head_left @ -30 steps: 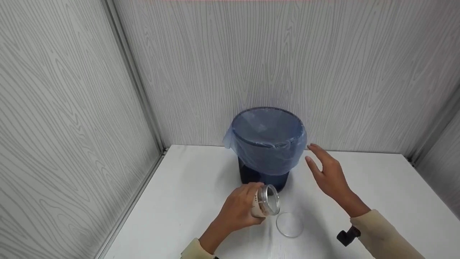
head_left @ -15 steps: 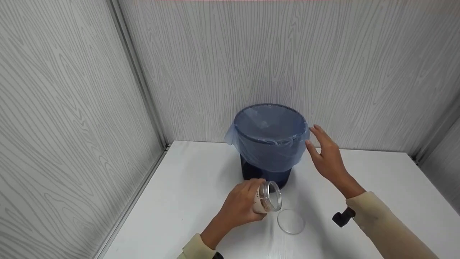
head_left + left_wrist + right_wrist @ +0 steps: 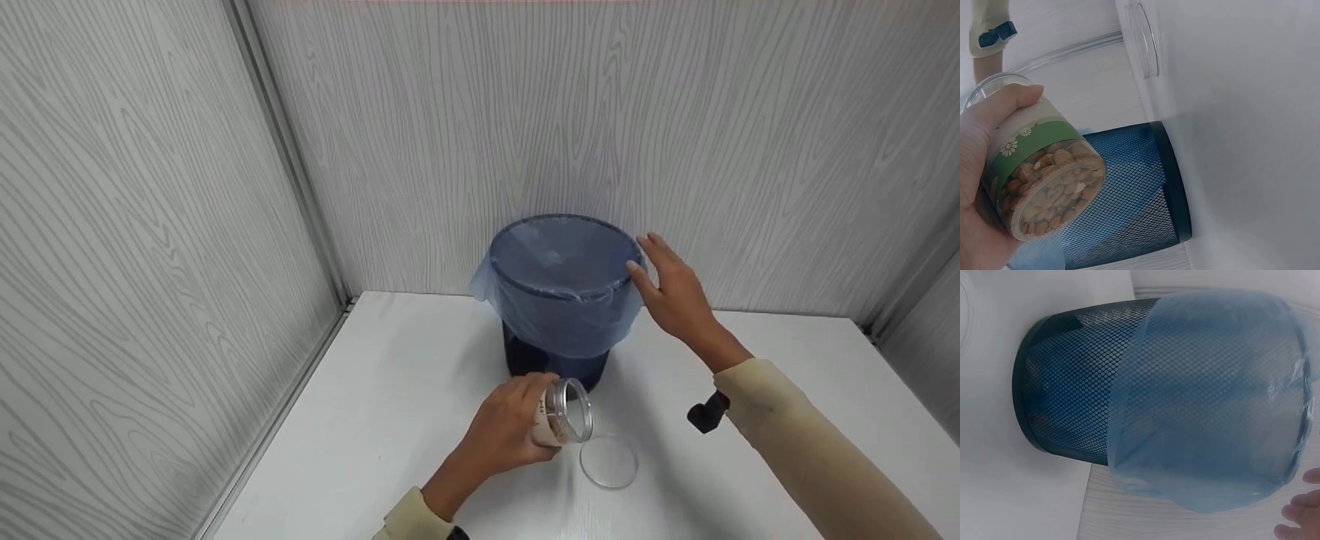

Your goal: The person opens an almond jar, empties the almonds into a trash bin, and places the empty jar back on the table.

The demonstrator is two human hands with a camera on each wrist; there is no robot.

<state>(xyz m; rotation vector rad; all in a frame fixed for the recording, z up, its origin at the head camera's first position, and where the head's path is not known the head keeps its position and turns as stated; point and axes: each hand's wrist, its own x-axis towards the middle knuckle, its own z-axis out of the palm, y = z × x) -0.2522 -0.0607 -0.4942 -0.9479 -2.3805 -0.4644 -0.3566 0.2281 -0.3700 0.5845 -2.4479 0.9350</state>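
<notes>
My left hand [image 3: 502, 431] grips a clear plastic jar [image 3: 1044, 163] of almonds with a white and green daisy label. The uncovered jar is tilted, its mouth facing right and toward me in the head view. A round clear lid [image 3: 609, 462] lies on the table just right of the jar. Behind it stands a dark mesh wastebasket [image 3: 1072, 382] lined with a blue plastic bag [image 3: 1207, 394] folded over its rim. My right hand [image 3: 675, 296] is raised at the basket's right rim, fingers extended and holding nothing. In the right wrist view its fingertips [image 3: 1294, 514] appear apart from the bag.
The white table [image 3: 360, 390] carries the basket and lid. A grey wood-patterned panel [image 3: 420, 150] rises right behind the basket, with another panel [image 3: 135, 262] along the left side and one at the far right.
My right hand has moved up and slightly left to the basket's rim. The left hand keeps its hold on the jar with little movement. The view has shifted slightly.
</notes>
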